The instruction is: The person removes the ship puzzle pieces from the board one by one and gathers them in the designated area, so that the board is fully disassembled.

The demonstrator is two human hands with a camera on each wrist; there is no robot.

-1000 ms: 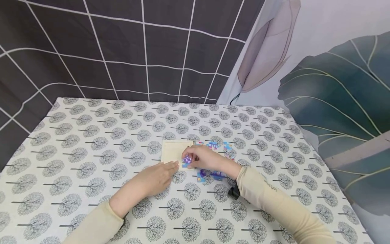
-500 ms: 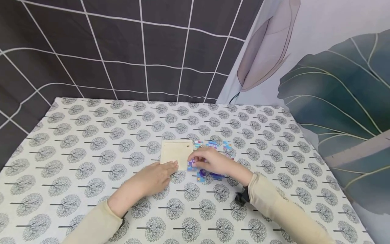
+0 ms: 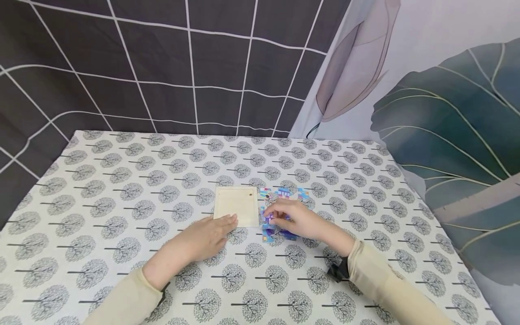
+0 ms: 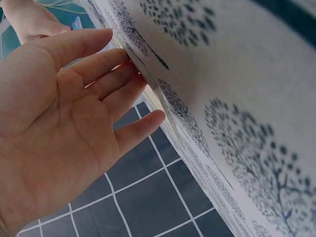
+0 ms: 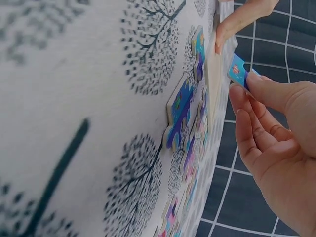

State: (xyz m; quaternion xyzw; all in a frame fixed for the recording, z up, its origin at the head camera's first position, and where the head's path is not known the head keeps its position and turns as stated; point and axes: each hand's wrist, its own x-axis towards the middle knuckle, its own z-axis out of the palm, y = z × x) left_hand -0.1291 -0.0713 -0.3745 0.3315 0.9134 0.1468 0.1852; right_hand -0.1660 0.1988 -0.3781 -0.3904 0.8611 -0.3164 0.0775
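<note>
A pale wooden puzzle tray lies flat on the table, with a small dark spot near its upper right corner. My left hand rests its fingertips on the tray's lower left edge; in the left wrist view the fingers look nearly straight. Just right of the tray, my right hand pinches a blue and purple jigsaw piece between thumb and fingers. The right wrist view shows that piece held above the table surface. Part of it is hidden by the thumb.
Several loose jigsaw pieces lie right of the tray, among them a blue and purple one and one near the back. A white tablecloth with tree prints covers the table. A dark gridded cloth hangs behind.
My right hand has moved right, from over the tray's lower right part to beside it, carrying the jigsaw piece along. The left hand stays on the tray's edge.
</note>
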